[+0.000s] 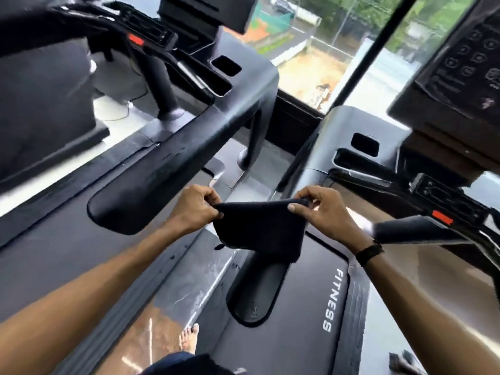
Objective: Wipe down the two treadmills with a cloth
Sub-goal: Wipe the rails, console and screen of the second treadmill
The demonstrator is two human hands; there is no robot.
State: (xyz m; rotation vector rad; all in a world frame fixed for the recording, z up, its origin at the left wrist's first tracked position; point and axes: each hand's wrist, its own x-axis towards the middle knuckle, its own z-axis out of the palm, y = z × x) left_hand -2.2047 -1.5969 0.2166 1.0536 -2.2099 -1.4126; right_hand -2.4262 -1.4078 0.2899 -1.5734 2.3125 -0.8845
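Two treadmills (297, 307), both hands (193, 209) pinching dark cloth (259, 228)

A window (319, 63) is seen ahead, with trees (365, 9) and a wet road (384, 77) beyond it. A bare foot (189, 338) is planted on the tiled floor (151, 328). A black wristband (369, 251) is noted.

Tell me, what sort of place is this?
Probably a gym: two dark treadmills side by side, white FITNESS lettering on one belt, and a black button console facing a window.

Head view, steeply down, close.
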